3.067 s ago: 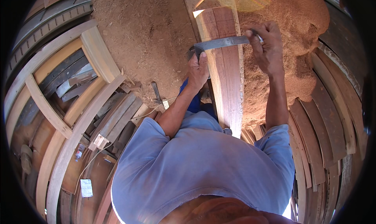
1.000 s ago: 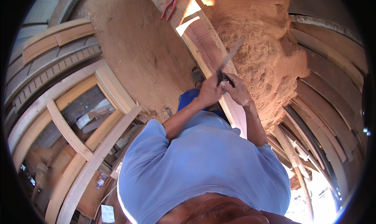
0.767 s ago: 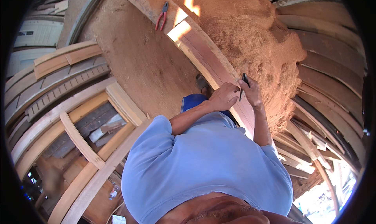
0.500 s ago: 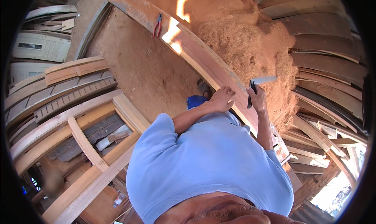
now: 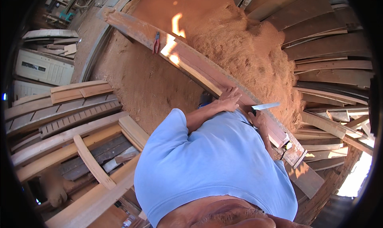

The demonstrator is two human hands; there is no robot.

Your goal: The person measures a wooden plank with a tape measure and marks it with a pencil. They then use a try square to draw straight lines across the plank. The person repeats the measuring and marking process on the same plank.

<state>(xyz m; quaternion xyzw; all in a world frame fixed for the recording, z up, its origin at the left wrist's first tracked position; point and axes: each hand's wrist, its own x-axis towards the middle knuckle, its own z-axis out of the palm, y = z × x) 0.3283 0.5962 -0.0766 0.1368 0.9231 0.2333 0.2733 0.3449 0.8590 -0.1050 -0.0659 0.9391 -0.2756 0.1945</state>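
Observation:
A long reddish-brown timber plank (image 5: 199,63) lies on a narrow beam that runs diagonally in front of me. My left hand (image 5: 229,99) rests on the plank with its fingers stretched out. To its right, my right hand (image 5: 259,118) is closed around the dark handle of a try square (image 5: 266,106). The square's silver blade points right, across the plank's far edge. Its handle is mostly hidden by my fingers. Farther up the beam lie pliers (image 5: 156,43) with red handles, apart from both hands.
A heap of sawdust (image 5: 239,44) spreads beyond the beam. Stacked boards (image 5: 331,48) stand at right. On the left are a wooden frame (image 5: 93,162), slatted timbers and a pale panel door (image 5: 44,66). A small yellow-and-black object (image 5: 287,145) sits near the beam's near end.
My right hand has brought the try square down and closer to my body, over the plank. My left hand stays on the plank, its fingers now straighter. The view has shifted slightly.

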